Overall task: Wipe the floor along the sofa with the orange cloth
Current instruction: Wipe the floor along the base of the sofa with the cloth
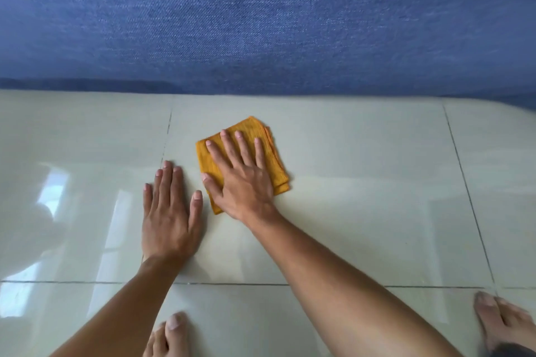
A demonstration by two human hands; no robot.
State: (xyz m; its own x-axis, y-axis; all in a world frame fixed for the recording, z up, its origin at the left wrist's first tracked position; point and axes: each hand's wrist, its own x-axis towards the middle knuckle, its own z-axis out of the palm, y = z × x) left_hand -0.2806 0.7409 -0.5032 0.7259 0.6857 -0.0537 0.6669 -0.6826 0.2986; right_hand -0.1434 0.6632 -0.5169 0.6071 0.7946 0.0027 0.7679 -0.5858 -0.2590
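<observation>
A folded orange cloth (277, 164) lies flat on the pale glossy floor tiles (362, 188), a short way in front of the blue sofa (261, 23). My right hand (240, 174) lies on top of the cloth, palm down, fingers spread and pointing toward the sofa. It covers most of the cloth's middle. My left hand (169, 211) rests flat on the bare tile just left of the cloth, fingers together, holding nothing.
The sofa's fabric front fills the whole upper half of the view, and its lower edge meets the floor. Dark grout lines cross the tiles. My bare feet show at the bottom, one at the centre (171, 333) and one at the right (504, 322).
</observation>
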